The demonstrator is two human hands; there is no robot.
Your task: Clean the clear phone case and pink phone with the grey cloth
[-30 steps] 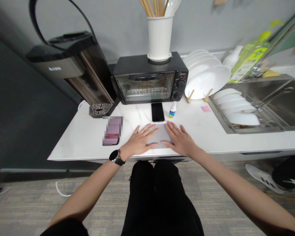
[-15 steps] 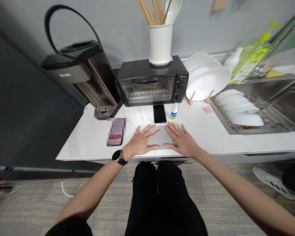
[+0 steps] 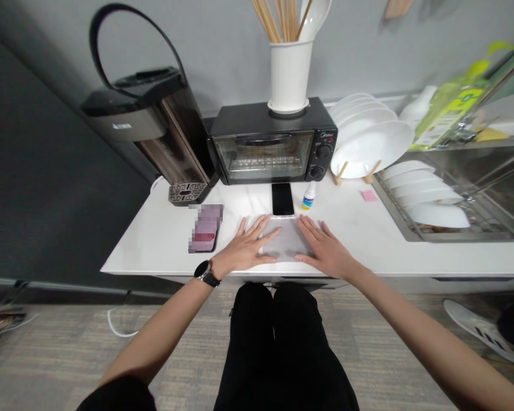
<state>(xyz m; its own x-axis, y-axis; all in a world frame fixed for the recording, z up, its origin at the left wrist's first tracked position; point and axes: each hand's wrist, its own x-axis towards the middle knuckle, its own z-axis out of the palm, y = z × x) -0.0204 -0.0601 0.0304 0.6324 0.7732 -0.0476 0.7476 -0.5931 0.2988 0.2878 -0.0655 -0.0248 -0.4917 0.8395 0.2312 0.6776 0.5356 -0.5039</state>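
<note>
My left hand [image 3: 245, 247] lies flat with fingers spread on the left part of a pale grey flat sheet [image 3: 286, 240] at the front of the white counter [image 3: 163, 240]. A black watch sits on that wrist. My right hand [image 3: 325, 249] rests flat, fingers apart, on the sheet's right part. Just beyond the sheet lies a black phone [image 3: 282, 199], and a small white dropper bottle [image 3: 309, 196] stands next to it. A blurred pinkish object [image 3: 205, 228] lies left of my left hand.
A black toaster oven [image 3: 274, 149] stands at the back with a white utensil holder [image 3: 289, 74] on top. A dark water dispenser [image 3: 154, 131] is at the left. White plates [image 3: 368, 142] stand in a rack, more in the sink rack [image 3: 428, 197]. Someone's shoe [image 3: 475, 328] shows at the right.
The camera view has shifted slightly, so everything sits a little further right in the picture. Both hands stay flat on the sheet.
</note>
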